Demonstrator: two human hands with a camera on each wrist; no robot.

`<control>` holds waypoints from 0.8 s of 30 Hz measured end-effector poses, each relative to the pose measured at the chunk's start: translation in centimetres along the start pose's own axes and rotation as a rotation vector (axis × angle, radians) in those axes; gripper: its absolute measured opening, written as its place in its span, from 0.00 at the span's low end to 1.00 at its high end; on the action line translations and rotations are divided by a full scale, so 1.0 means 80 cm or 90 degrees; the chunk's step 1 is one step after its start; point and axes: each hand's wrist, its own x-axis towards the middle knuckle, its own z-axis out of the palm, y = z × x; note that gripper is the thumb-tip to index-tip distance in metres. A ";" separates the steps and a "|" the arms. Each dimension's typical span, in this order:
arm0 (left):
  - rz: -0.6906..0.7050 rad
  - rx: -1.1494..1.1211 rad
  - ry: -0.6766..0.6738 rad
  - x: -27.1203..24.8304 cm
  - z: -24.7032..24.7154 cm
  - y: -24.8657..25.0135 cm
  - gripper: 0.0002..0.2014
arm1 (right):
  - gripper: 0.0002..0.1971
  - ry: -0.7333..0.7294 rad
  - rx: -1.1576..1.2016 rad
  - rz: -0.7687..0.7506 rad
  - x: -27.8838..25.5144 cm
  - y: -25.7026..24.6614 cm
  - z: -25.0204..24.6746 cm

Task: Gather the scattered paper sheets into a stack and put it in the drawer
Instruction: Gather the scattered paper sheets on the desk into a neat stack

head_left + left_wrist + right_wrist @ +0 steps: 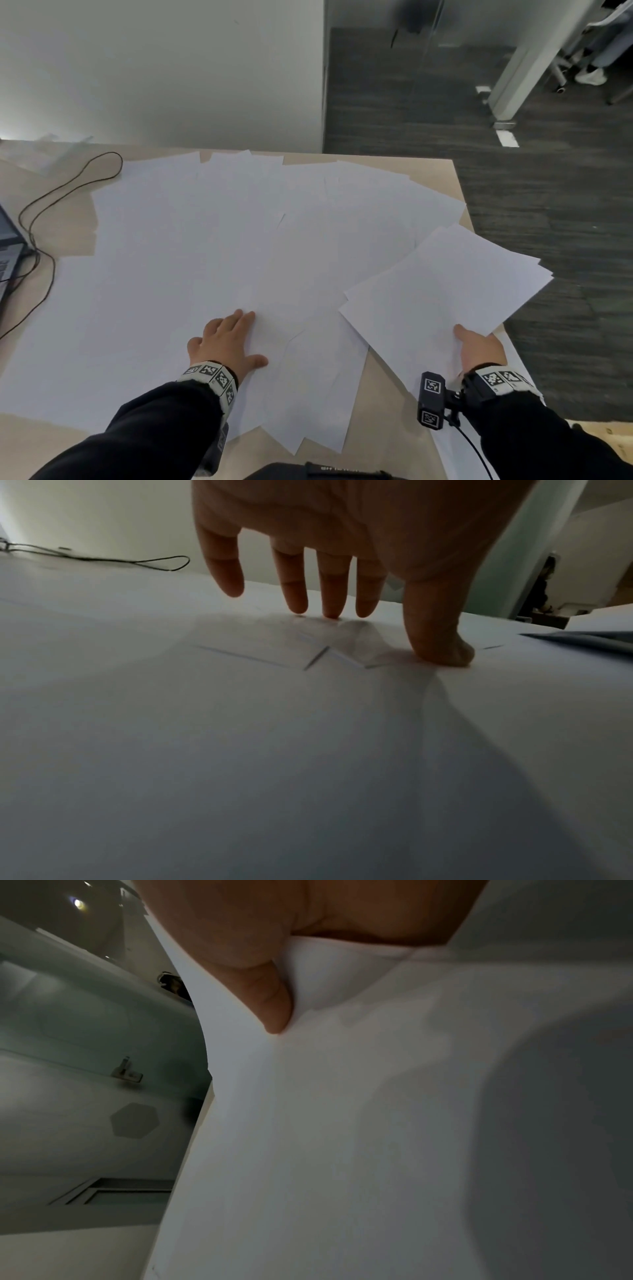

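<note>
White paper sheets [212,246] lie spread and overlapping over most of the beige table [387,373]. My left hand [227,339] lies flat on them near the front middle, fingers straight, fingertips [331,612] and thumb pressing the paper [240,723]. My right hand [479,349] holds a small loose stack of sheets [445,287] lifted over the table's right edge, thumb on top. In the right wrist view the thumb [270,1004] pinches that stack [377,1123]. No drawer is in view.
A black cable [65,192] loops across the table's left side toward a laptop [7,246] at the left edge. A grey wall stands behind the table. Dark carpet floor [531,212] lies to the right.
</note>
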 end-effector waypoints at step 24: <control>0.027 -0.417 0.100 -0.009 -0.037 0.033 0.18 | 0.03 -0.245 -0.015 -0.073 -0.045 -0.011 0.060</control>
